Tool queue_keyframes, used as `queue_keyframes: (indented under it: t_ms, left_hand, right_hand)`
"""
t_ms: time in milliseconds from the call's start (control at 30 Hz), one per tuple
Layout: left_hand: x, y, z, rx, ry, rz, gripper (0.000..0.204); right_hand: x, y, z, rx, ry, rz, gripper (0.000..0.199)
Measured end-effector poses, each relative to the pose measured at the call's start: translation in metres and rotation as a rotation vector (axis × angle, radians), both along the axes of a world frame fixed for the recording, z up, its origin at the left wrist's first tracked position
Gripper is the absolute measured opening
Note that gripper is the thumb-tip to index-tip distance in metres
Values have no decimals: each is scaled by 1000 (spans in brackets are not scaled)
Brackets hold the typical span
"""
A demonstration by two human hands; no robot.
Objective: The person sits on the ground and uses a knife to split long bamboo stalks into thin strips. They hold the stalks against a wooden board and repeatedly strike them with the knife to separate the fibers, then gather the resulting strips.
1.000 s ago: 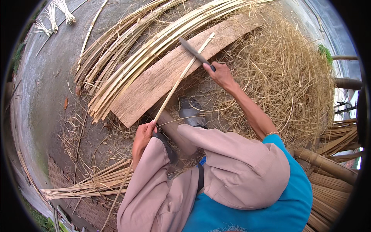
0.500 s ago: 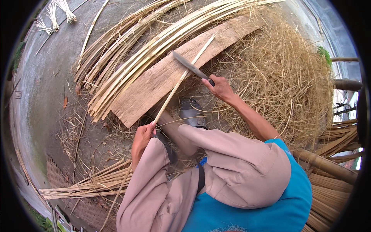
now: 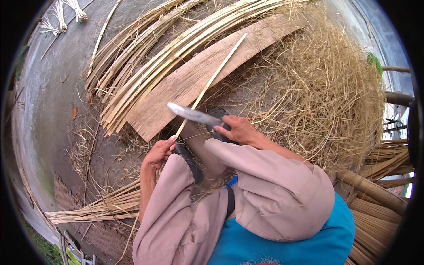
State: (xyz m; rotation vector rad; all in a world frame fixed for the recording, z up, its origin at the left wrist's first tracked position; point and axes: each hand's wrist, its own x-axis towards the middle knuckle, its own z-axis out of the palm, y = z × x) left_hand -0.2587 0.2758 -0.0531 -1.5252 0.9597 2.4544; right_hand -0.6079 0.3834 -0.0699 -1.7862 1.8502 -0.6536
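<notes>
Pinched in the fingers of my left hand (image 3: 160, 152), beside my left knee, is the near end of a long pale bamboo strip (image 3: 217, 72). It slants away from me, and its far part lies over a wide wooden plank (image 3: 159, 106). My right hand (image 3: 238, 129) is closed round the handle of a large knife (image 3: 193, 115); the handle is mostly hidden by the fingers. The blade, slightly blurred, crosses the strip a short way beyond my left hand, near the plank's closer edge.
Long bamboo strips (image 3: 176, 48) lie in bundles beyond the plank. A big heap of thin curly shavings (image 3: 322, 101) spreads to the right. More strips (image 3: 101, 207) lie at the lower left, and a bamboo pole (image 3: 371, 190) at the right. White tied bundles (image 3: 59, 15) sit far left.
The knife has come along the strip toward me, from over the plank to near my left hand. My right arm has drawn back; my left hand has shifted slightly left.
</notes>
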Motion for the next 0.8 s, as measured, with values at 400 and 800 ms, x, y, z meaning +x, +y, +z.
queue_keyframes:
  t_ms: [400,800]
  left_hand:
    - [20,6,-16,37,16,12,48]
    - [12,11,6,-214,-118,-49,51]
  right_hand:
    - [-62,-36,3,-20,75,2,53]
    - [-99,-83,9,220,-114,-322,57]
